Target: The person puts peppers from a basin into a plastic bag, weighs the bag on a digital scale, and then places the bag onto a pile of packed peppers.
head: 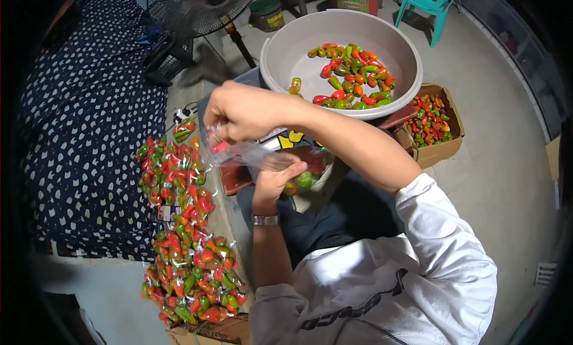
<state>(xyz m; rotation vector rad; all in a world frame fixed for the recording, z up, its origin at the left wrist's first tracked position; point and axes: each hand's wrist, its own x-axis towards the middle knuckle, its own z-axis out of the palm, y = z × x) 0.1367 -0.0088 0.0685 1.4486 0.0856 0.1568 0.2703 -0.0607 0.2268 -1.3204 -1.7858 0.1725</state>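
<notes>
My left hand (280, 177), with a metal-banded watch on the wrist, grips a transparent plastic bag (244, 153) around its neck. Green and red peppers (305, 180) show through the bag's full end, over my lap. My right arm crosses over to the left, and my right hand (241, 110) pinches the bag's other end. The plastic is stretched between both hands; the right fingertips are partly hidden. Just left of them lie many filled bags of peppers (192, 255) in a long heap. Beyond my right forearm, a large grey basin (286, 40) holds loose red, green and orange peppers.
A cardboard box (441, 150) of peppers stands right of the basin. Behind are a pedestal fan (201, 9), a green tub (267, 14), a red bucket (358, 0) and a turquoise plastic chair (427, 7). Dark patterned fabric (89, 121) hangs at the left.
</notes>
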